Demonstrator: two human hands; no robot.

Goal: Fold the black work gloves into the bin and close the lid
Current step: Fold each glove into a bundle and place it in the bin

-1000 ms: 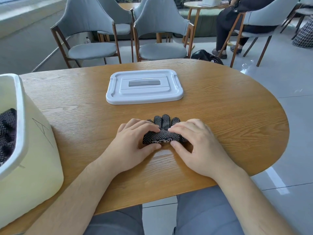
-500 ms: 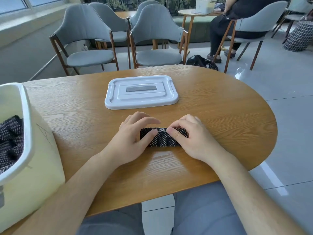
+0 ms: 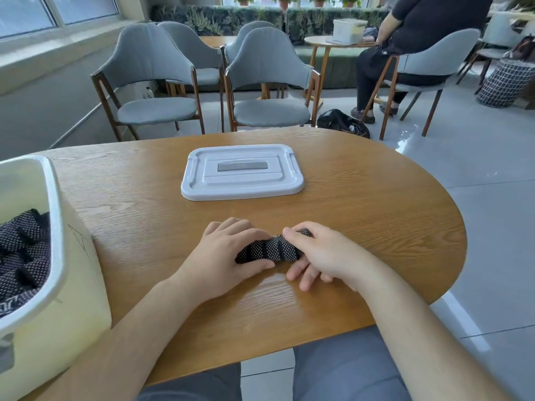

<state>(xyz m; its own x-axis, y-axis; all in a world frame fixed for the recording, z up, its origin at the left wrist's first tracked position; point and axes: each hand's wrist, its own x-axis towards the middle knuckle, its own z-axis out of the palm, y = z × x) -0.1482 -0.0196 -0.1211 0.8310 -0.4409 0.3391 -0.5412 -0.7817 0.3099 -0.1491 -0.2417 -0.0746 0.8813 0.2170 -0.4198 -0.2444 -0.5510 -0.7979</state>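
Glove [image 3: 267, 251] is sitting rolled between the hands, left hand [image 3: 228, 253] curling over one end, right hand [image 3: 327, 253] pinching the other; a tight squeeze should stop it unrolling on the way left to the bin [image 3: 55, 227].

Likely a café lounge, grey chairs [image 3: 269, 82], round tables [image 3: 327, 43]

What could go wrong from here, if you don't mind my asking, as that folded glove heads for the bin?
1. The folded glove looks bunched and is held only by the left hand and right hand; it may spring open if either lets go.
2. The bin sits off to the left with gloves already piled inside, so a loose bundle might snag on its rim.
3. The lid lies apart, easily forgotten.
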